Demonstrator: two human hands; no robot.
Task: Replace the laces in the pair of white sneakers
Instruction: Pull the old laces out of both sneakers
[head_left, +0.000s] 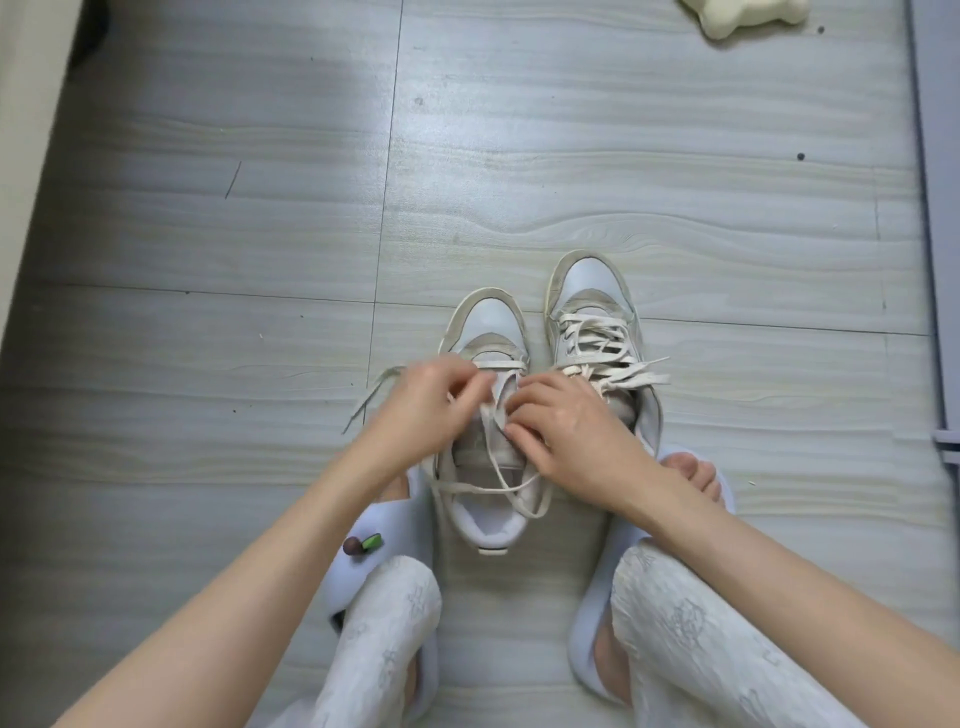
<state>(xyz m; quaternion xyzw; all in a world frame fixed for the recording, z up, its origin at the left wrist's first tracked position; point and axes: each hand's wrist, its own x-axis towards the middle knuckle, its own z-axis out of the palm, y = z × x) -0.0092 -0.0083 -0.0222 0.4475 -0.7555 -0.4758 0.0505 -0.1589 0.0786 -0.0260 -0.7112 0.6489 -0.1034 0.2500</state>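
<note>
The left sneaker (485, 410), scuffed white with a tan toe rim, stands on the grey wood-grain floor (208, 260) between the person's feet, its flat cream lace (493, 486) half loosened and looping over the padded opening. The left hand (426, 402) pinches a strand of that lace; the right hand (566, 431) curls its fingertips onto the lace at the tongue. Just beside it, the right sneaker (597, 332) sits fully laced. Pale soft slippers (363, 571) flank both.
</note>
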